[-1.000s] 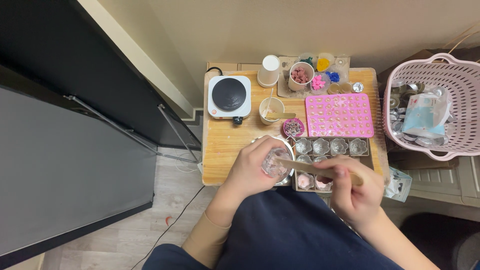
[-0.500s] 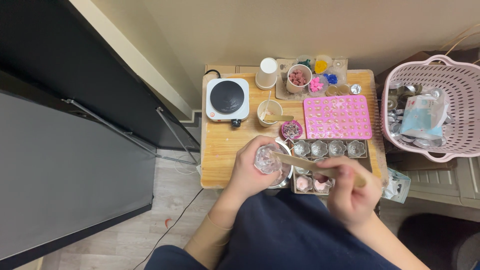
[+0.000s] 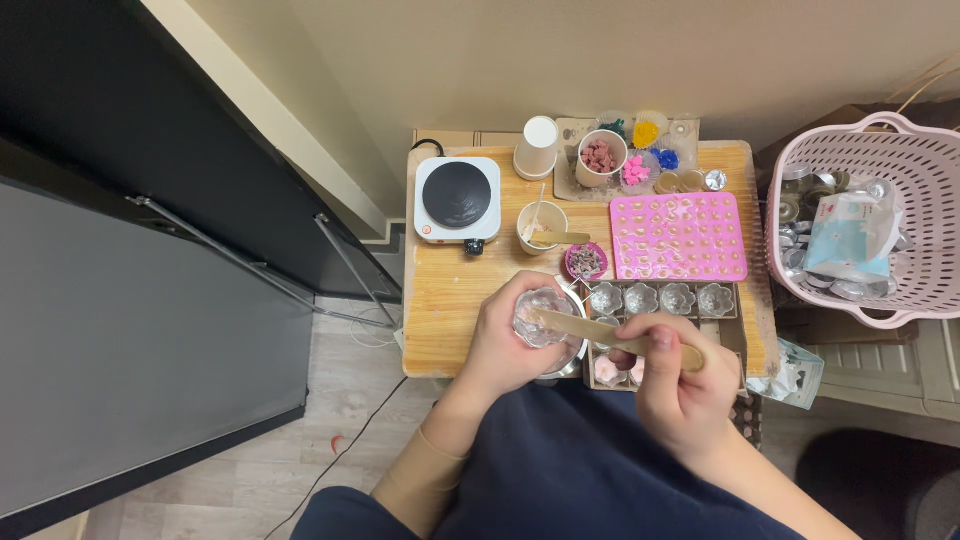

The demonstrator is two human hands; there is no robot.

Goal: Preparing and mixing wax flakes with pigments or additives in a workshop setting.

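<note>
One hot plate (image 3: 457, 198), one pink mould (image 3: 679, 236), one pink basket (image 3: 905, 160) — four clear cups (image 3: 659, 298) in a row, two hands (image 3: 505, 345).

The left hand (image 3: 505, 335) reaches forward from a bare forearm, its fingers (image 3: 520, 292) curled around a small clear glass cup (image 3: 541, 320), thumb on the near side, holding it just above the near edge of the counter (image 3: 450, 300). The right hand (image 3: 675, 385) sits closer to the body, knuckles up, fingers folded and thumb pressed on top, gripping the end of a flat wooden stick (image 3: 600, 332) whose far tip lies in the cup.
</note>
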